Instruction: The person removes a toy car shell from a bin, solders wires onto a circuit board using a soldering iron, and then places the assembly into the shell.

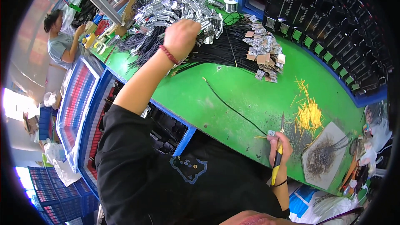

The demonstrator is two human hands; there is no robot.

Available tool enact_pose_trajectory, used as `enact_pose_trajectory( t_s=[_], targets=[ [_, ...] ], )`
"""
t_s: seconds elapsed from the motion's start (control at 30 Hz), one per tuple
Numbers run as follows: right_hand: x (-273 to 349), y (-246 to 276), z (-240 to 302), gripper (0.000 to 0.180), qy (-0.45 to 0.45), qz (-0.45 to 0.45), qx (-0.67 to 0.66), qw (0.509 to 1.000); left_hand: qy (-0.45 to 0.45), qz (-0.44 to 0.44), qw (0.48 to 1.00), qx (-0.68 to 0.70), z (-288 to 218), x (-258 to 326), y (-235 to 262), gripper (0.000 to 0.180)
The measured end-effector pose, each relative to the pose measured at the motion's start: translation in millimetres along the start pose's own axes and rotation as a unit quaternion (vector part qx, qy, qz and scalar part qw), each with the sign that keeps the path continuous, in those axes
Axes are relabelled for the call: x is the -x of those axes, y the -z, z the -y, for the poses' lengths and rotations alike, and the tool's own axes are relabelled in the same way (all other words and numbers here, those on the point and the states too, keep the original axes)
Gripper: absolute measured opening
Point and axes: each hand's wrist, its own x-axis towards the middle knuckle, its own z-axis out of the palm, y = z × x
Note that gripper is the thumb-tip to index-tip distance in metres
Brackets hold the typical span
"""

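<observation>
My left hand (181,39) reaches over a heaped pile of silver-wrapped pieces (166,10) with black cables (214,50). Its fingers are bent downward and partly hidden, so whether they grip anything cannot be told. Near the table's front edge, my right hand (278,146) is closed round a soldering iron (276,164) with a yellow and black handle, its thin metal tip pointing away from me. The same hand's fingertips also pinch a small silver piece (271,133). A black cable (235,110) runs from that piece across the green table, and a yellow wire shows beside it.
Loose yellow wires (308,114) lie right of my right hand, near a grey board (323,158) with dark residue. Small silver and tan tabs (266,52) end the cable bundle. A solder spool (230,4) stands behind. Blue racks (325,29) hold black devices. Another person (62,41) sits far left.
</observation>
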Motion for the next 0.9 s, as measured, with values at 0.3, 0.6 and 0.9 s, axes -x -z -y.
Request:
enact_pose_trajectory(
  t_s=[0.3,0.6,0.9],
  targets=[
    [1.3,-0.3,3.3,0.022,-0.074,-0.061,-0.118,0.988,0.036,0.074,0.996,-0.031,-35.9,15.1,0.9,0.012],
    [5.8,0.6,-0.4,0.027,-0.059,-0.068,-0.132,0.987,0.035,0.132,0.99,-0.035,2.3,3.1,4.5,0.018],
    [0.9,36.0,18.0,0.028,-0.123,-0.132,-0.241,0.954,-0.143,0.16,0.956,0.202,-59.4,-40.8,145.9,0.013]
  ],
)
